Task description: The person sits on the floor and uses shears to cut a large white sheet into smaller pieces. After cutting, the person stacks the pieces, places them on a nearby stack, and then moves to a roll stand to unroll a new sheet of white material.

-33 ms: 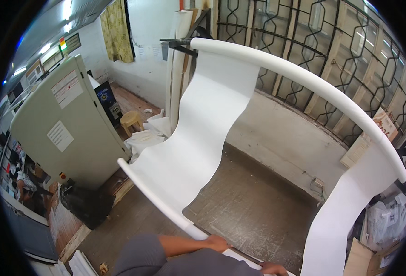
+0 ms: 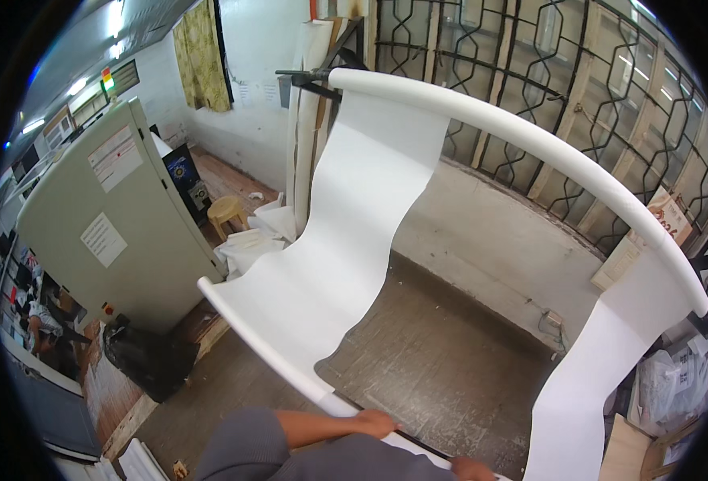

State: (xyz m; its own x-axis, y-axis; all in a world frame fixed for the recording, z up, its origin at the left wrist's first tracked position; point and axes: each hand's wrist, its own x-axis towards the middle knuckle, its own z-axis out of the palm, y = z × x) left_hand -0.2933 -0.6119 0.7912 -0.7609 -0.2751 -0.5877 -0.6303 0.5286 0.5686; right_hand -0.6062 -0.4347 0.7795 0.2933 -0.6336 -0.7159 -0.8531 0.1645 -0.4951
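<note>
A: Head view. Left hand (image 2: 374, 422) flat on top of the near white roller (image 2: 270, 353), fingers laid over it, not clearly wrapped. Grip?

B: Resting on it, fingers half curled; hard to call it a clamp. Right hand (image 2: 473, 469) at the bottom edge, mostly cut off, on the same roller; closed or open, cannot tell.

A: Where's the white sheet (image 2: 346, 248)?

B: Hanging from the high far roller (image 2: 530, 140), sagging down in a curve, landing on the near roller by the hands. Second strip (image 2: 586, 393) dropping off the far roller's right end toward the floor.

A: Axis?

B: Near roller long axis running from left-middle down to lower right, under both hands. Far roller running upper middle to right edge, bent by the lens. Sheet length running away from the body, far to near.

A: Progress?

B: Looks like sheet already drawn across both rollers; plenty of slack left, nothing tight yet. Judgement only.

A: Surroundings?

B: Grey cabinet (image 2: 109, 232) left, yellow stool (image 2: 227, 210) behind, metal window grille (image 2: 578, 72) at back.
</note>
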